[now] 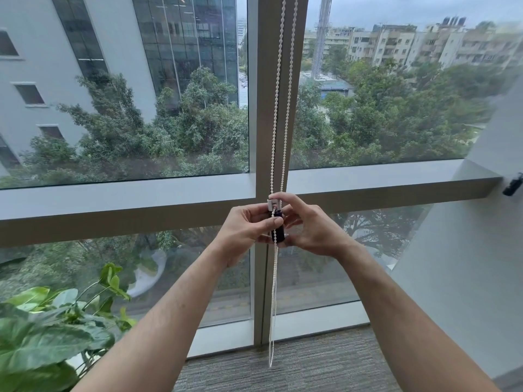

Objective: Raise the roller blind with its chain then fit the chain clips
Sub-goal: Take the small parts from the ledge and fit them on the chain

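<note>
two bare forearms reach up from the bottom edge and meet in front of the window frame [270,114]. left hand [244,232] and right hand [310,226] are drawn close together, both pinched on the same small dark clip [278,229] at the level of the horizontal bar of the frame. the left thumb and fingers press on the clip's side and on the bead chain [278,80] running down its front; the right fingers curl over its top, where a small white piece [272,205] sits, and wrap behind it. whether the clip is fully shut on the chain cannot be told, since the fingers cover most of it.

the chain is white and beaded, coming down in two strands from the top edge along the upright of the frame, the strands narrowing toward the hands. below the hands it hangs on as a slim loop, its lowest point just above the grey carpet [311,363] near the base of the glass. the blind itself is out of view.

leafy green plant [53,329] fills the lower left corner, beside the left forearm. a small black fitting [512,187] sticks out of the pale wall at the right edge, well apart from the hands. through the glass are trees and buildings under a grey sky.
</note>
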